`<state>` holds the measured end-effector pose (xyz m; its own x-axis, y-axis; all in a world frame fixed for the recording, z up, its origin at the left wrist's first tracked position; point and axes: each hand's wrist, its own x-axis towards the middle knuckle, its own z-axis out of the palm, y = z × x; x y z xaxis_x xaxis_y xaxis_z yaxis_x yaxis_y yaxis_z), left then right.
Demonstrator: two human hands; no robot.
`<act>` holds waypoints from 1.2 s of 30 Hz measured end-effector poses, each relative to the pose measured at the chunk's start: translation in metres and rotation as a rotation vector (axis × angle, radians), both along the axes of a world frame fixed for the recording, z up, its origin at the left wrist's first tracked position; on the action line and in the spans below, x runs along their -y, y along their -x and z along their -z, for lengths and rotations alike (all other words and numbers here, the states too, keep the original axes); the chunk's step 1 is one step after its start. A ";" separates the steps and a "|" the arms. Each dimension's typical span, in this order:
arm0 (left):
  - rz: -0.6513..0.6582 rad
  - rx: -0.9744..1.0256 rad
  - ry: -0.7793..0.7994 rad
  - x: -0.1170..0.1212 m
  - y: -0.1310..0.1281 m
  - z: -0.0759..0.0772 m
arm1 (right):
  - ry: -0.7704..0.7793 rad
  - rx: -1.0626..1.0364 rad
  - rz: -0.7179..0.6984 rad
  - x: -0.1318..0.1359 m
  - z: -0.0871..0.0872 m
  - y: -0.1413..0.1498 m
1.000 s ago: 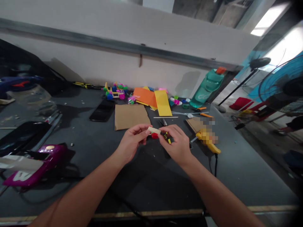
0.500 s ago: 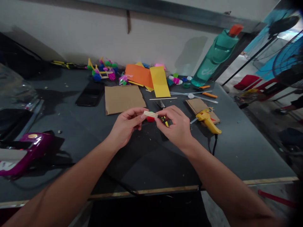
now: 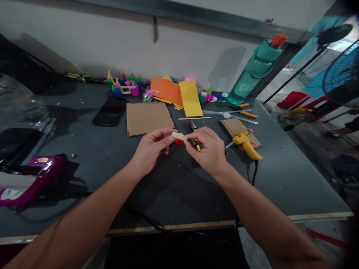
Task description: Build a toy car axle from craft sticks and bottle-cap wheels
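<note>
Craft sticks — btwn both hands

Craft sticks, centre: bare pale wood, matt. Cardboard sheet, far side: brown, matt, slightly rough. Orange paper and yellow paper: smooth, matt. Glue gun, right: glossy yellow plastic. Bottle, far right: smooth translucent teal plastic. Phone: glossy black. Casing, near left: glossy magenta plastic. Tabletop: dark, matt, scuffed.
</note>
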<state>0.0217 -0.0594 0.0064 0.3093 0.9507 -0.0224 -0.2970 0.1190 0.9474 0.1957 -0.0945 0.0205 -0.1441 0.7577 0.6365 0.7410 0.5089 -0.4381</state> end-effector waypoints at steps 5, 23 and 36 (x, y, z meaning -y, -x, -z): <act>-0.001 -0.004 0.006 0.000 0.000 0.000 | -0.011 0.006 0.001 0.000 0.000 0.000; -0.013 -0.014 -0.002 0.001 -0.001 0.000 | -0.020 0.001 0.007 -0.001 0.002 -0.001; -0.015 -0.008 -0.014 0.000 -0.001 0.001 | -0.022 0.058 0.056 -0.001 0.003 -0.002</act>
<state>0.0226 -0.0597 0.0053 0.2951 0.9554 -0.0110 -0.2911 0.1009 0.9514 0.1979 -0.0931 0.0173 -0.1384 0.7519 0.6446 0.7924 0.4746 -0.3833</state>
